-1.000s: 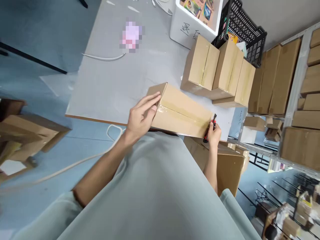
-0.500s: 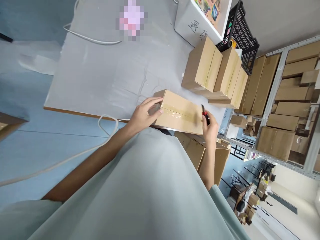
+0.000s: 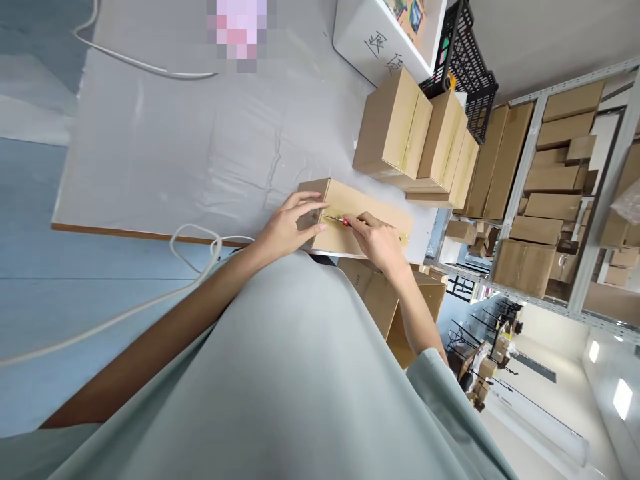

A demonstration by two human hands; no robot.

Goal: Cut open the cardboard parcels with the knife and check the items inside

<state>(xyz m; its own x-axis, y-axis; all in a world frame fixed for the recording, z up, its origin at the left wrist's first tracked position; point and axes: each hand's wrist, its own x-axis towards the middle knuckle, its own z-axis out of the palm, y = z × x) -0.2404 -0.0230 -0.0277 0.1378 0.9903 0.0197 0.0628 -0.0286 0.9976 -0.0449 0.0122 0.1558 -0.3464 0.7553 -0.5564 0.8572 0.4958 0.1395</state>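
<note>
A taped cardboard box (image 3: 370, 200) lies at the near edge of the grey-covered table, close to my body. Around its left end, my left hand (image 3: 290, 223) rests with fingers and thumb spread apart against the cardboard. My right hand (image 3: 375, 240) is closed round a red utility knife (image 3: 345, 222) above the box top. The knife's thin blade points left, over the taped seam near the left end. Most of the handle is hidden inside my fingers.
Several taped boxes (image 3: 395, 133) stand at the table's right side, beside a white foam box (image 3: 385, 40) and a black crate (image 3: 467, 73). A white cable (image 3: 150, 313) crosses at left. Shelves with cartons (image 3: 545, 227) rise at right. An open carton (image 3: 380, 300) sits below the table edge.
My right hand has swung left with the utility knife, from the box's right end to the seam near its left end. My left hand stays at the box. The view has shifted slightly.
</note>
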